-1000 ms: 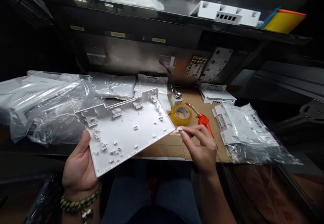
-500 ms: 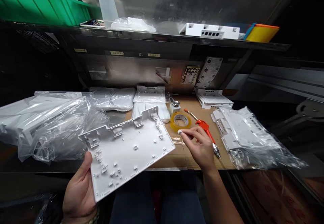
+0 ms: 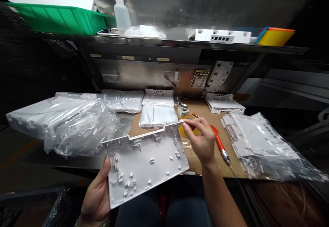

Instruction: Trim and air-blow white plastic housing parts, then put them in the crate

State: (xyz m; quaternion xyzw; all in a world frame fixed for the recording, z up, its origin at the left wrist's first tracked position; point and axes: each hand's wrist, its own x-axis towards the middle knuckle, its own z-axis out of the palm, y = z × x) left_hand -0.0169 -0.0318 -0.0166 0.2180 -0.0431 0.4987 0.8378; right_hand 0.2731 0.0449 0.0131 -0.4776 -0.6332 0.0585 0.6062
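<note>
White plastic, ribbed and studded on its inner face, makes up the housing panel (image 3: 147, 160) that the left hand (image 3: 97, 196) clamps by its lower left edge, thumb on top, holding it tilted above the lap at the bench's near edge. The right hand (image 3: 202, 139) pinches its fingertips together at the panel's upper right corner; whether they hold anything is too small to tell. Open room lies only around the panel's right side, over bare cardboard sheet (image 3: 205, 160). Bagged white parts (image 3: 74, 124) crowd the left, more bagged parts (image 3: 259, 144) the right. An orange-handled tool (image 3: 218, 143) lies just beside the right hand, which mostly hides a yellow tape roll (image 3: 183, 131). The shelf (image 3: 180, 43) above is dim.
</note>
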